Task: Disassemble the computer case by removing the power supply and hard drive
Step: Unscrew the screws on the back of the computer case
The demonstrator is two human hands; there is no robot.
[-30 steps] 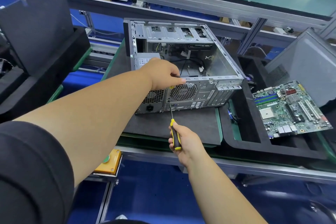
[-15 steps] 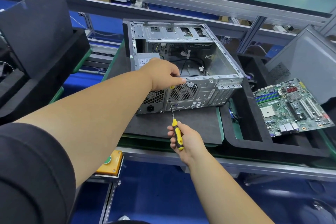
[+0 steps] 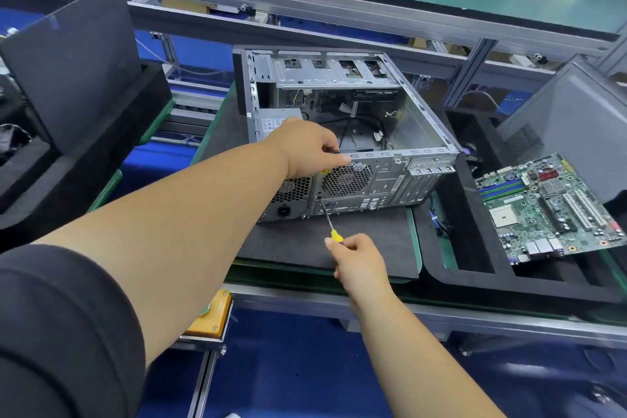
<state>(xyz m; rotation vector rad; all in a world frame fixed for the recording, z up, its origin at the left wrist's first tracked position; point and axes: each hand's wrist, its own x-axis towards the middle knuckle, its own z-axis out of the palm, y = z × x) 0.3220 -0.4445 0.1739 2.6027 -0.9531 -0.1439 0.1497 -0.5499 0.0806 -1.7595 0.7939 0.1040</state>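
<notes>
Head view. The computer case [image 3: 353,132] lies on its side on a dark foam mat [image 3: 322,244], open side up, rear panel toward the person. The power supply [image 3: 278,122] sits in the near-left corner of the case; the hard drive cannot be made out.

The left hand [image 3: 308,148] grasps the top edge of the rear panel, fingers curled over it. The right hand [image 3: 356,258] grips the yellow-handled screwdriver [image 3: 328,217], tip set on a rear-panel screw just beside the power supply grille.

Judged step: loosening the power supply's fixing screws. Next move calls for a steady tip, then lifting the unit free of the cables [image 3: 359,132].

The sheet-metal rim is thin. A motherboard [image 3: 549,207] lies well apart to the right; the open top gives room to lift.
</notes>
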